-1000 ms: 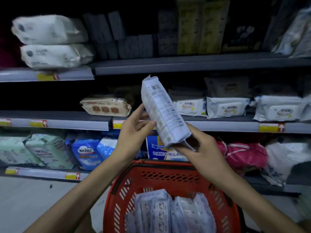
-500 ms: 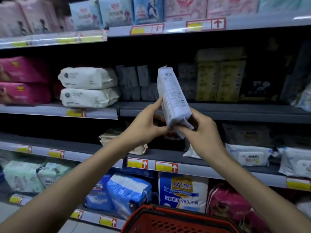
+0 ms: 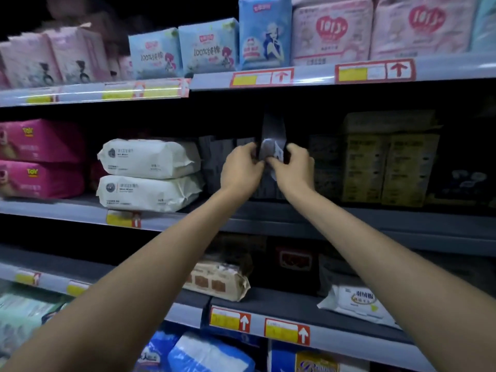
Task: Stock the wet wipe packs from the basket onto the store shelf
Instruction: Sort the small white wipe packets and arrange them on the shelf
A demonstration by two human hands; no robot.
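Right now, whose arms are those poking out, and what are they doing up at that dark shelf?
There is no machine here, just a person with a camera worn on the head. You see what they see: their own two arms reaching forward. The left hand and the right hand hold the lower end of one wet wipe pack, which stands upright at the middle shelf. Beside it on that shelf stand dark packs. Further left lie two white packs, stacked, and two pink packs. The basket is out of view.
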